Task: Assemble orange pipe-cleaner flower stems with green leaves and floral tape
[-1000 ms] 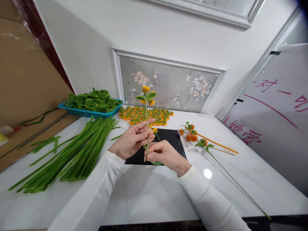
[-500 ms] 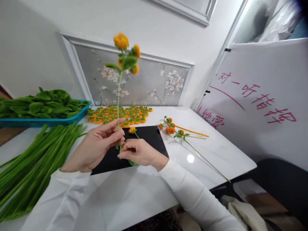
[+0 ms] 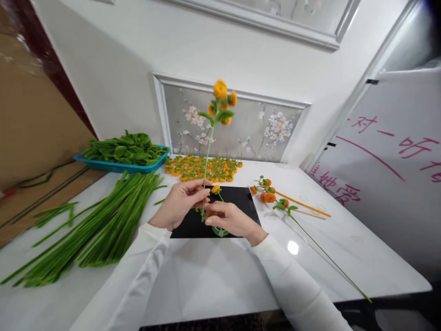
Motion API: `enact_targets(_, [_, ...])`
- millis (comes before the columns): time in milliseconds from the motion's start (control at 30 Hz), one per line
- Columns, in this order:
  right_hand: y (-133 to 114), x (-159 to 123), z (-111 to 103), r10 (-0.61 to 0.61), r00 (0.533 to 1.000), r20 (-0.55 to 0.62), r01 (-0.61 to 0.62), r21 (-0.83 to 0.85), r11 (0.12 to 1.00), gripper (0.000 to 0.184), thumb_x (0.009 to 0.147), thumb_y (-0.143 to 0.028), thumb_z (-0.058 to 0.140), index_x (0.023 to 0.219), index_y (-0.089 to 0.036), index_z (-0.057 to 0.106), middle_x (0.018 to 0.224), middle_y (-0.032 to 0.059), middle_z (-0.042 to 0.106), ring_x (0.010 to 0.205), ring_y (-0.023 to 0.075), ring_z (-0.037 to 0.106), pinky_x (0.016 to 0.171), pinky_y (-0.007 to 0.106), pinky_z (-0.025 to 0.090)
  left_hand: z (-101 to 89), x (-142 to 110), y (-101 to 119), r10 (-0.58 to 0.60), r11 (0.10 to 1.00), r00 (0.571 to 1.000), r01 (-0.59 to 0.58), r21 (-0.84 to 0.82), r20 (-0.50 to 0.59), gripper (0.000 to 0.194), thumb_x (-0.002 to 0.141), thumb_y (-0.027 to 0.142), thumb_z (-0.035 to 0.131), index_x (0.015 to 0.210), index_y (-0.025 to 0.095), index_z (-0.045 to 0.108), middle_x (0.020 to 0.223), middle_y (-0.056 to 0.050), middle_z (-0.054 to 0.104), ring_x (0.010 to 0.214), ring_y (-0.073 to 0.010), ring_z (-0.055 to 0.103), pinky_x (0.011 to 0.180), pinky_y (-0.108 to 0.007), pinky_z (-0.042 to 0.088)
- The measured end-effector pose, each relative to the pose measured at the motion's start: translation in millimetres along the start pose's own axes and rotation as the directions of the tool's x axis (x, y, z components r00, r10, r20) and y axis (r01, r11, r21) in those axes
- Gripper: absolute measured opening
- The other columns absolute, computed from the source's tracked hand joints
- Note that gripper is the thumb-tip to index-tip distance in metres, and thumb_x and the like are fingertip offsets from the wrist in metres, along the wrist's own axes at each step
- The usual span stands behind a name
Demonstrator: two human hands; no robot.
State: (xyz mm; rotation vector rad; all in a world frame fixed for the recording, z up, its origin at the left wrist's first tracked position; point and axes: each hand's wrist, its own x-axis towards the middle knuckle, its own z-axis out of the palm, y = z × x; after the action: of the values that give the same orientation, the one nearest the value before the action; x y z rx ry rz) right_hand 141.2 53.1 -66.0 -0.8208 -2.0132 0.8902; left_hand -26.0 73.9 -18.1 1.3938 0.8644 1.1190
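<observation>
The left hand pinches the flower stem nearly upright, apparently steadying it. Whether the right hand grips its lower end is unclear

1. Over on the whiteboard to the right, I can read "对一听" in magenta handwriting, with another character cut off at the view's edge.
2. Lower on that same board, below a curved magenta stroke, there's "她爱"; the character before it is only partly showing.

Left hand pinching, right hand beside
</observation>
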Motion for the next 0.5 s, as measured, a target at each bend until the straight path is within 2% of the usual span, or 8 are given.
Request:
enact_targets(67, [7, 0, -4, 0.055, 0.997, -0.051, -0.053, 0.036, 0.998, 0.025, 0.083, -0.03, 0.057, 0.102, -0.017, 0.068, 0.084, 0.001, 0.067, 0.071, 0.012, 0.059, 0.067, 0.023, 0.047, -8.9, 0, -3, -0.062, 0.998, 0.997, 0.061, -0.032, -0.05, 0.031, 0.063, 0.029, 0.078, 0.091, 0.018, 0.071, 0.067, 0.002, 0.062, 0.059, -0.0081, 0.058, 0.055, -0.017, 0.051])
enact_targets(167, [21, 4, -11, 0.143, 0.948, -0.285, -0.14, 0.031, 0.99, 0.029, 0.084, -0.031, 0.053, 0.104, -0.017, 0.068, 0.089, 0.0055, 0.071, 0.076, 0.0155, 0.064, 0.073, 0.028, 0.05, -21.7, 1, -7, -0.107, 0.992, 0.989, 0.1, -0.071, -0.106, 0.032, 0.061, 0.028, 0.079, 0.09, 0.017, 0.071, 0.068, 0.002, 0.063, 0.056, -0.0068, 0.058, 0.053, -0.016, 0.05])
enact_targets(233, [28, 6, -15, 0.179, 0.911, -0.371, -0.185, 0.022, 0.983, 0.03, 0.084, -0.032, 0.05, 0.099, -0.015, 0.069, 0.083, 0.0078, 0.072, 0.071, 0.0168, 0.065, 0.067, 0.03, 0.052, -25.9, -1, -9, -0.116, 0.99, 0.987, 0.105, -0.095, -0.112, 0.029, 0.061, 0.027, 0.079, 0.088, 0.016, 0.072, 0.066, 0.002, 0.063, 0.055, -0.0065, 0.057, 0.052, -0.015, 0.05])
enact_targets(300, [30, 5, -18, 0.196, 0.894, -0.404, -0.208, 0.014, 0.978, 0.029, 0.083, -0.032, 0.051, 0.096, -0.014, 0.069, 0.078, 0.0078, 0.071, 0.063, 0.0169, 0.064, 0.059, 0.029, 0.051, -24.9, -4, -12, -0.123, 0.986, 0.986, 0.109, -0.124, -0.113, 0.027, 0.061, 0.025, 0.078, 0.086, 0.016, 0.071, 0.062, 0.003, 0.061, 0.054, -0.0066, 0.057, 0.051, -0.016, 0.05])
enact_targets(400, [21, 2, -16, 0.182, 0.867, -0.464, -0.206, -0.002, 0.979, 0.027, 0.083, -0.033, 0.052, 0.096, -0.015, 0.066, 0.078, 0.007, 0.07, 0.058, 0.015, 0.061, 0.057, 0.028, 0.05, -17.2, -9, -15, -0.121, 0.981, 0.986, 0.101, -0.166, -0.113, 0.027, 0.063, 0.023, 0.076, 0.088, 0.015, 0.07, 0.059, 0.003, 0.06, 0.053, -0.007, 0.057, 0.052, -0.018, 0.051])
enact_targets(500, [-1, -1, -5, 0.108, 0.814, -0.57, -0.165, -0.049, 0.985, 0.025, 0.084, -0.036, 0.052, 0.098, -0.017, 0.062, 0.074, 0.0036, 0.066, 0.051, 0.0121, 0.056, 0.052, 0.025, 0.046, -9.7, -12, -19, -0.104, 0.976, 0.99, 0.083, -0.2, -0.098, 0.026, 0.064, 0.022, 0.075, 0.089, 0.013, 0.071, 0.056, 0.003, 0.058, 0.052, -0.0082, 0.057, 0.054, -0.021, 0.052])
